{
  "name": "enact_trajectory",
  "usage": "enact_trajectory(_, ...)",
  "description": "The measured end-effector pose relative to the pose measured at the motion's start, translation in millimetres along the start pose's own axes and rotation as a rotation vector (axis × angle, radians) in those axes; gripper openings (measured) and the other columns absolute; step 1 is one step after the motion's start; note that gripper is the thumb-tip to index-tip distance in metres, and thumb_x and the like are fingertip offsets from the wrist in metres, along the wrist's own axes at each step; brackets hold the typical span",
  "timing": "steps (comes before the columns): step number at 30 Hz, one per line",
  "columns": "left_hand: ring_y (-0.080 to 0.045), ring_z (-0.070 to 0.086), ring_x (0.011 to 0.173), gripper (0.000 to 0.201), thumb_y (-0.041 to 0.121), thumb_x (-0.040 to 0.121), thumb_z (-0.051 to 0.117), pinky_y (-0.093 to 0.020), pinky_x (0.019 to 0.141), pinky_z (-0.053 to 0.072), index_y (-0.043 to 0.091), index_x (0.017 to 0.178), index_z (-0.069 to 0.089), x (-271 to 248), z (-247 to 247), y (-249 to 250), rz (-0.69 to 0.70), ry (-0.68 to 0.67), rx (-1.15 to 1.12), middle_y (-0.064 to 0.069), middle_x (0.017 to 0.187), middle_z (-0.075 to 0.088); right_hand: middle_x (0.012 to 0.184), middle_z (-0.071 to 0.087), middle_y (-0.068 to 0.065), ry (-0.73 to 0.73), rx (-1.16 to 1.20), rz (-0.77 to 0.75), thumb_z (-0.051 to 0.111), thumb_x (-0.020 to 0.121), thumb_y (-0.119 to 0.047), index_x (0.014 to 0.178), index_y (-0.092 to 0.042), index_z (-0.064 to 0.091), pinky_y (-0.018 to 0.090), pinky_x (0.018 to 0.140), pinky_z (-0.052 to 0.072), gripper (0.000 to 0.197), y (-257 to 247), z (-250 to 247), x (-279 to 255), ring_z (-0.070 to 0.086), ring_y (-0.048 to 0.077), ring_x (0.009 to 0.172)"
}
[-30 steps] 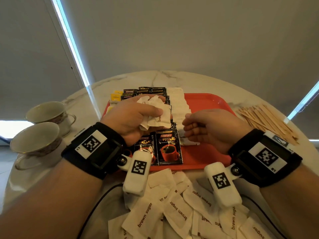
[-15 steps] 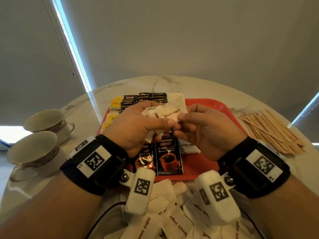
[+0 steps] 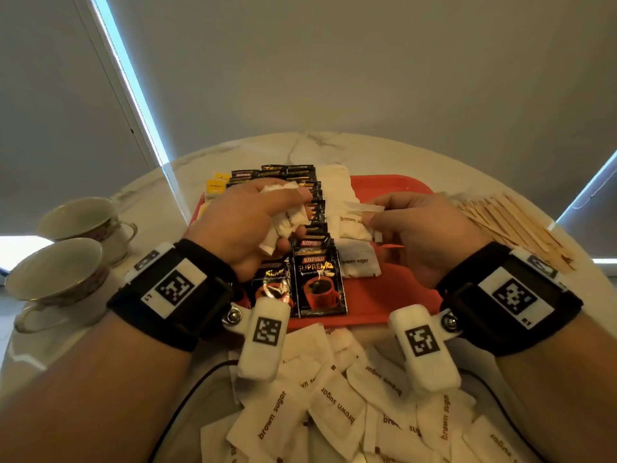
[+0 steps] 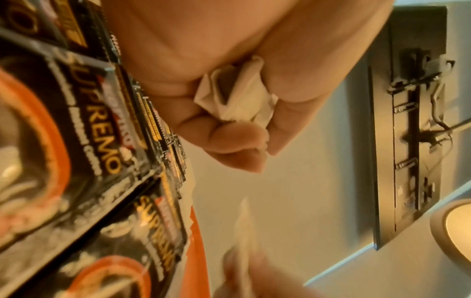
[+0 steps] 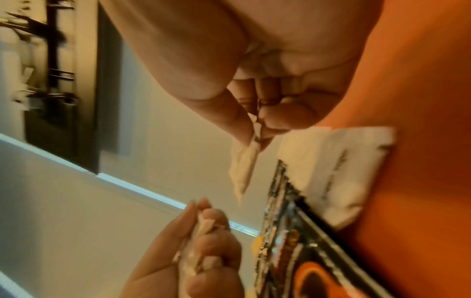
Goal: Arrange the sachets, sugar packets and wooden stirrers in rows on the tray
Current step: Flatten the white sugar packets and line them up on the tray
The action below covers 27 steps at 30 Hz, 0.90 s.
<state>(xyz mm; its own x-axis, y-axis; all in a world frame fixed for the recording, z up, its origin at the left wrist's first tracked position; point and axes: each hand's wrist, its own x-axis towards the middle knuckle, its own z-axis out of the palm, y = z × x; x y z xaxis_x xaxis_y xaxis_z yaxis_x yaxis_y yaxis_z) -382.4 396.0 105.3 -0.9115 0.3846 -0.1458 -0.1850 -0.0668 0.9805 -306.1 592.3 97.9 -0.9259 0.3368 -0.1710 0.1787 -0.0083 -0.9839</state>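
While both hands hover above the red tray (image 3: 394, 295), its right half is bare, w/ open room there up to the raised right rim. The left hand (image 3: 247, 225) has fingers curled tight round a crumpled bunch of sugar packets (image 3: 287, 222); exact count in the fist can't be told. The right hand (image 3: 410, 235) pinches one sugar packet (image 3: 362, 206) betw. thumb & forefinger, held edge-on above the tray, long axis running roughly left-right, free end toward the left hand. Below it, a column of white packets (image 3: 357, 262) lies flat on the tray just right of the coffee sachets (image 3: 319, 279); 2 near ones show clearly, more overlap behind, count unclear. Sachets sit in 2 overlapping columns running front to back, long axes pointing away from the person; each column's total is not readable. Loose brown sugar packets (image 3: 337, 406) lie heaped on the marble table (image 3: 334, 152) by the tray's near edge, well over 10. Wooden stirrers (image 3: 514, 225) lie in a fanned pile right of the tray, off it. 2 cups (image 3: 66, 272) stand at left.
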Motion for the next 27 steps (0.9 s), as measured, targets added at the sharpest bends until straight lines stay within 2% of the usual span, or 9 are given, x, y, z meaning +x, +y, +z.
enact_trajectory(3, -0.014, 0.062, 0.056, 0.013, 0.017, 0.099, 0.067, -0.02, 0.038, 0.04, 0.007, 0.108, 0.067, 4, -5, 3, -0.02, 0.015, -0.068, -0.007, 0.076, 0.07, 0.072, 0.069, 0.009, 0.021, -0.089, 0.121, 0.063, 0.091, 0.005, 0.087, -0.009, 0.071, 0.023, 0.042, 0.039, 0.016, 11, -8, -5, 0.054, 0.012, 0.049)
enact_trajectory(6, -0.012, 0.061, 0.055, 0.01, 0.017, 0.1, 0.065, -0.018, 0.039, 0.04, 0.01, 0.107, 0.066, 6, -9, 4, -0.027, 0.015, -0.088, -0.005, 0.076, 0.069, 0.083, 0.073, 0.017, 0.024, -0.152, 0.191, 0.064, 0.09, 0.007, 0.089, -0.006, 0.072, 0.024, 0.043, 0.041, 0.016, 19, -11, -9, 0.054, 0.015, 0.056)
enact_trajectory(9, -0.013, 0.062, 0.056, 0.011, 0.017, 0.099, 0.068, -0.019, 0.04, 0.041, 0.011, 0.107, 0.067, 5, -9, 5, -0.032, 0.022, -0.083, -0.004, 0.076, 0.071, 0.088, 0.076, 0.017, -0.006, -0.178, 0.219, 0.065, 0.089, 0.006, 0.088, -0.006, 0.073, 0.024, 0.047, 0.044, 0.014, 18, -11, -9, 0.059, 0.02, 0.066)
enact_trajectory(12, -0.013, 0.063, 0.057, 0.015, 0.018, 0.097, 0.07, -0.02, 0.04, 0.042, 0.011, 0.111, 0.067, 5, -10, 5, -0.038, 0.033, -0.081, -0.004, 0.075, 0.072, 0.084, 0.073, 0.017, -0.011, -0.254, 0.213, 0.07, 0.087, 0.002, 0.09, -0.006, 0.075, 0.027, 0.049, 0.042, 0.009, 18, -10, -7, 0.054, 0.025, 0.068)
enact_trajectory(16, -0.013, 0.063, 0.057, 0.016, 0.017, 0.098, 0.069, -0.019, 0.04, 0.042, 0.01, 0.112, 0.066, 4, -11, 7, -0.041, 0.024, -0.09, -0.003, 0.075, 0.071, 0.07, 0.068, 0.011, 0.017, -0.299, 0.175, 0.074, 0.086, 0.0, 0.093, -0.003, 0.076, 0.022, 0.041, 0.039, 0.008, 22, -10, -4, 0.048, 0.014, 0.051)
enact_trajectory(19, -0.014, 0.062, 0.056, 0.017, 0.017, 0.098, 0.069, -0.019, 0.04, 0.041, 0.01, 0.112, 0.065, 3, -9, 8, -0.037, 0.022, -0.089, -0.003, 0.075, 0.071, 0.066, 0.067, 0.011, 0.017, -0.276, 0.16, 0.074, 0.085, 0.003, 0.094, 0.002, 0.074, 0.02, 0.04, 0.041, 0.009, 23, -10, -5, 0.051, 0.012, 0.047)
enact_trajectory(23, -0.014, 0.063, 0.057, 0.019, 0.017, 0.097, 0.07, -0.019, 0.041, 0.042, 0.01, 0.114, 0.065, 2, -8, 8, -0.039, 0.013, -0.089, -0.004, 0.076, 0.072, 0.071, 0.066, 0.012, 0.061, -0.265, 0.147, 0.077, 0.084, -0.003, 0.094, -0.006, 0.076, 0.029, 0.051, 0.042, 0.011, 23, -14, -5, 0.052, 0.018, 0.054)
enact_trajectory(25, -0.013, 0.063, 0.056, 0.019, 0.018, 0.097, 0.07, -0.019, 0.041, 0.042, 0.01, 0.114, 0.065, 2, -8, 8, -0.039, 0.008, -0.087, -0.004, 0.077, 0.071, 0.065, 0.062, 0.008, 0.101, -0.245, 0.108, 0.077, 0.085, -0.006, 0.094, -0.01, 0.074, 0.03, 0.051, 0.042, 0.01, 22, -15, -6, 0.051, 0.018, 0.052)
enact_trajectory(27, -0.013, 0.063, 0.056, 0.018, 0.018, 0.098, 0.069, -0.019, 0.041, 0.042, 0.01, 0.114, 0.065, 3, -9, 9, -0.041, 0.009, -0.086, -0.004, 0.077, 0.07, 0.068, 0.062, 0.009, 0.079, -0.203, 0.081, 0.075, 0.087, -0.008, 0.094, -0.006, 0.073, 0.029, 0.049, 0.044, 0.007, 19, -12, -10, 0.053, 0.017, 0.052)
